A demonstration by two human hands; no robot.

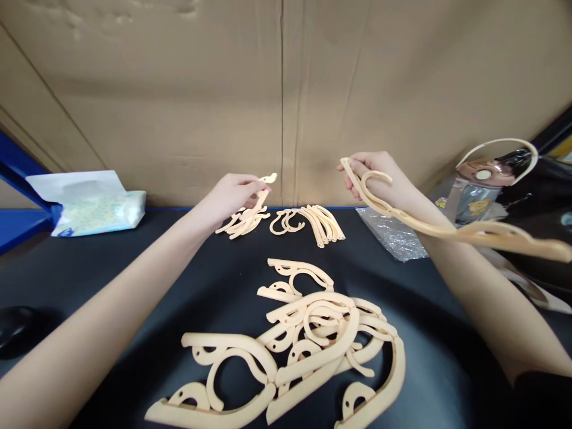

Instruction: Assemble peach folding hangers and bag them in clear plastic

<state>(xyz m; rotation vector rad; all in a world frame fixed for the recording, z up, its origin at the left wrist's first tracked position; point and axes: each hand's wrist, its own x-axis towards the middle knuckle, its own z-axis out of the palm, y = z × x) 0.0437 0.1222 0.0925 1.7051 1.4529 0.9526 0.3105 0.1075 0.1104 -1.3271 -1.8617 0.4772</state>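
My left hand (236, 192) is closed on a small beige hanger piece (268, 178), held above a loose pile of similar pieces (243, 224). Raised on the right, my right hand (379, 171) grips one end of a beige plastic hanger (487, 232). Its hook curls up near my fingers, and its long arm stretches to the right in front of my forearm. Between the hands, several loose hooks (286, 221) lie beside a row of curved hanger arms (324, 223). Nearest me, a heap of folded hangers (308, 333) overlaps on the black table.
A cardboard wall (187, 101) closes off the back of the black table (134, 268). A white and pale blue packet (100, 205) lies at left, above a black mouse-like object (18, 330). Clear plastic wrap (395, 235) and a handled bottle (482, 185) stand at right.
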